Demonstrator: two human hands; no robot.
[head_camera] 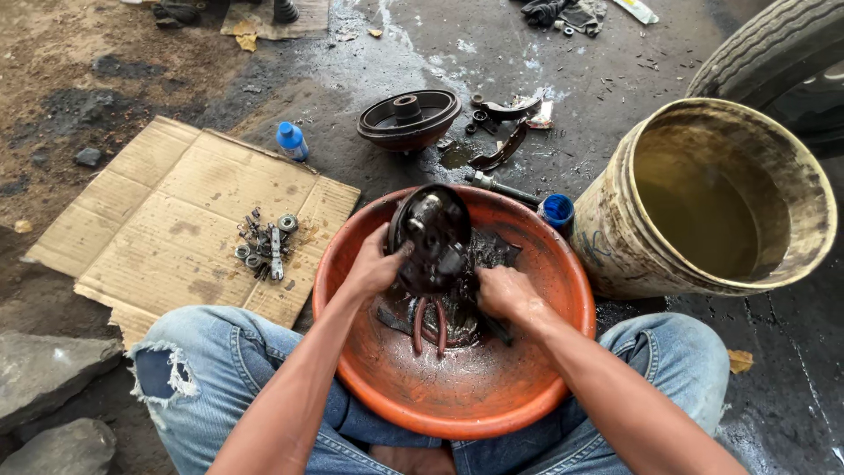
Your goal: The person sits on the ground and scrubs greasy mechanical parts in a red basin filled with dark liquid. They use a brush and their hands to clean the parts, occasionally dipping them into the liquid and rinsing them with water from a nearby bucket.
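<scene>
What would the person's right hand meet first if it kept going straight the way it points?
The right hand points left, into the round black metal plate it already touches in the orange plastic basin; probably that plate, though depth is unclear.

Bare forearms, no sleeves; torn light-blue jeans (207,369), ripped knee.

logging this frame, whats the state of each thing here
left hand: gripping the plate's edge
right hand: pressed on the plate's lower side
plate: round, black, greasy, tilted upright in the basin
basin: orange, dark liquid and parts inside
bucket: tilted, murky liquid inside
drum: on wet ground, open side up
bottle: capped, lying on the cardboard's edge
bolts: loose pile on cardboard
</scene>
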